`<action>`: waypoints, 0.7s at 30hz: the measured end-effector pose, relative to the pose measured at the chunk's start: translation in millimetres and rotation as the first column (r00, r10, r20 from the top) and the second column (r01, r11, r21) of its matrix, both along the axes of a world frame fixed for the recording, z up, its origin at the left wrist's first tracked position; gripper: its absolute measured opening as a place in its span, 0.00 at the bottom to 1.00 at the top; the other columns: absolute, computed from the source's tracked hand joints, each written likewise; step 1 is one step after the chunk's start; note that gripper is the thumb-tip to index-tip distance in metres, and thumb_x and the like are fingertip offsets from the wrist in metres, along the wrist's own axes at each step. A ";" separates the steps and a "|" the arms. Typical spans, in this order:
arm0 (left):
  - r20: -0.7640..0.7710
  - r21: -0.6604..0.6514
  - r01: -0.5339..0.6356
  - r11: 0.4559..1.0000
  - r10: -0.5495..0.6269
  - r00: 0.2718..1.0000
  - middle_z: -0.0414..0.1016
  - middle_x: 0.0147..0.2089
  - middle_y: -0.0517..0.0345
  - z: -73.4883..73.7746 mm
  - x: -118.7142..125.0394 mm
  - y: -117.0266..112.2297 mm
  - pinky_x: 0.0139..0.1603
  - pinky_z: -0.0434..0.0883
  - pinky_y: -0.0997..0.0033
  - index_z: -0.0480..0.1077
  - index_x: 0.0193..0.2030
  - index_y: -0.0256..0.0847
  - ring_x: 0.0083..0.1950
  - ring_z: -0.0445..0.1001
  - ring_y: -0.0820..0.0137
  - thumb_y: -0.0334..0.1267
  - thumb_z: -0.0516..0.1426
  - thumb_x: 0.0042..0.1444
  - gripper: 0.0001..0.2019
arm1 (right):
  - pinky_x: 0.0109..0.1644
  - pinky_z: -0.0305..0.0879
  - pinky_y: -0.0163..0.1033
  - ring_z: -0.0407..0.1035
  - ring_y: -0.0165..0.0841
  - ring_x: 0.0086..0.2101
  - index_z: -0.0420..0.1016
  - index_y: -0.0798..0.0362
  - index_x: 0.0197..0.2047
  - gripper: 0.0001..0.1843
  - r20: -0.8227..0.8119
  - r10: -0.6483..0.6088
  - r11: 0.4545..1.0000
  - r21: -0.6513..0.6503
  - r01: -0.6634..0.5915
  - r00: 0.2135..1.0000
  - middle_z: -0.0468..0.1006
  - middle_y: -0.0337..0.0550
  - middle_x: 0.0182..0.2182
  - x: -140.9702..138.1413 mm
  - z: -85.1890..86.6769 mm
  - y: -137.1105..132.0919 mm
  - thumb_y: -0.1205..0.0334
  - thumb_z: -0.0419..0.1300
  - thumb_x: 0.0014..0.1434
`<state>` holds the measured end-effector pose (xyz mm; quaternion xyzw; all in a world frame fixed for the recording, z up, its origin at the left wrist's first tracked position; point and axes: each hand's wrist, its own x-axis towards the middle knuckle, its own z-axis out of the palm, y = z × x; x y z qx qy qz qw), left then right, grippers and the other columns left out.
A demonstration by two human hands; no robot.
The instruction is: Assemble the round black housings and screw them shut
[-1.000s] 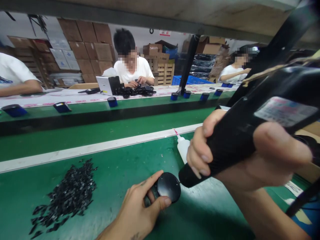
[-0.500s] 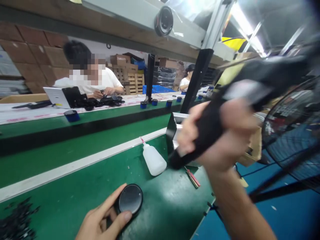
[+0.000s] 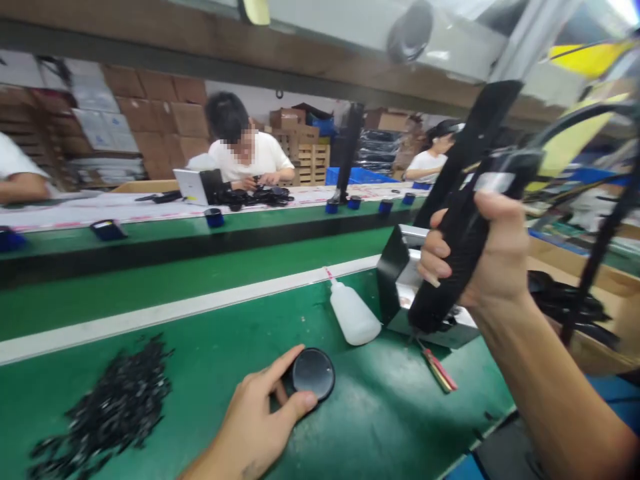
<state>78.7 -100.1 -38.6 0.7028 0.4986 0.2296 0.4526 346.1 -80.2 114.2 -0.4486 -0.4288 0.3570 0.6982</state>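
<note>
When we look from the left side, we first see a loose pile of small black pieces (image 3: 117,400) on the green work surface (image 3: 240,340). Farther back, a co-worker (image 3: 253,160) in a white shirt bends over a heap of black items (image 3: 263,195). Then comes our left hand (image 3: 255,407), which grips a round black part (image 3: 314,375) between thumb and fingers; this part is near the middle, low over the green surface, but we cannot tell if it touches there. To its right and farther back lies a white bottle (image 3: 354,313), its nozzle at the white strip (image 3: 200,311). Beside the bottle is a metal box (image 3: 393,277), partly hidden, and in front of it lies a screwdriver (image 3: 440,373) with a red and yellow handle. Our right hand (image 3: 500,257) is wrapped firmly around a long black tool (image 3: 453,267), whose lower end points downward before the metal box. At the far right, a cardboard box (image 3: 623,287) holds black things (image 3: 567,297).
</note>
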 end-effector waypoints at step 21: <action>-0.023 -0.001 0.041 0.999 -0.041 0.999 0.76 0.29 0.59 9.0 -1.5 0.5 0.34 0.64 0.67 0.70 0.61 0.42 0.29 0.69 0.66 0.47 0.62 0.52 0.29 | 0.13 0.55 0.34 0.58 0.28 0.11 0.64 0.52 0.19 0.25 0.014 0.579 0.814 0.057 -0.578 0.815 0.63 0.35 0.13 -133.5 -21.5 24.8 0.40 0.63 0.52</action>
